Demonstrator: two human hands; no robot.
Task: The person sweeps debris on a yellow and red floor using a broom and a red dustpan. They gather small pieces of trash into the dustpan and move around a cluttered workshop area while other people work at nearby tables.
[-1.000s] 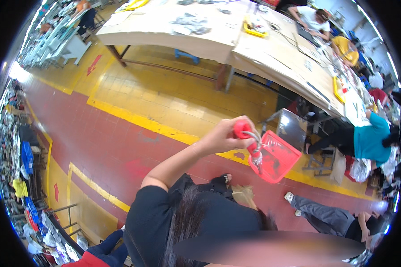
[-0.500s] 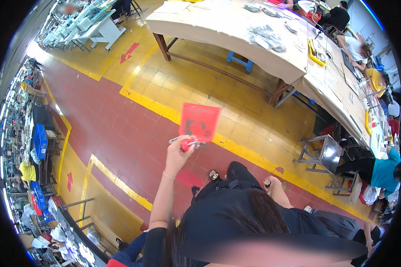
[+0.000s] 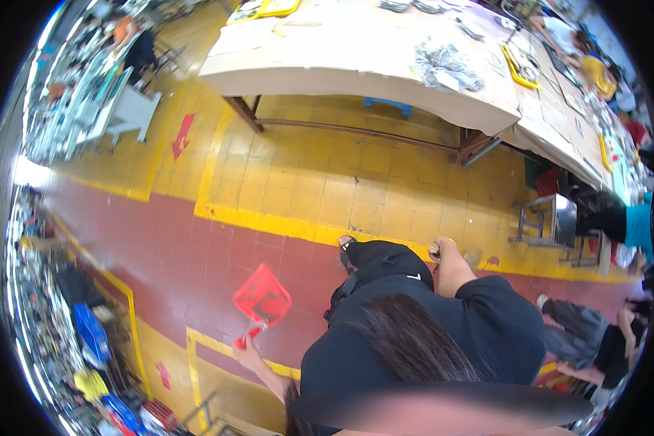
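In the head view we stand on a dark red floor lane (image 3: pixel 196 240) edged by a yellow line (image 3: pixel 269 221), with yellow tiles (image 3: pixel 341 174) beyond. Our left hand (image 3: pixel 245 354) is closed around the handle of a red plastic dustpan (image 3: pixel 262 297), held low at our left side above the lane. Our right hand is out of sight. A long pale counter (image 3: pixel 356 58) carrying grey fabric pieces (image 3: pixel 447 65) and a yellow tray (image 3: pixel 517 67) spans the far side, with a metal stool (image 3: pixel 552 221) at the right.
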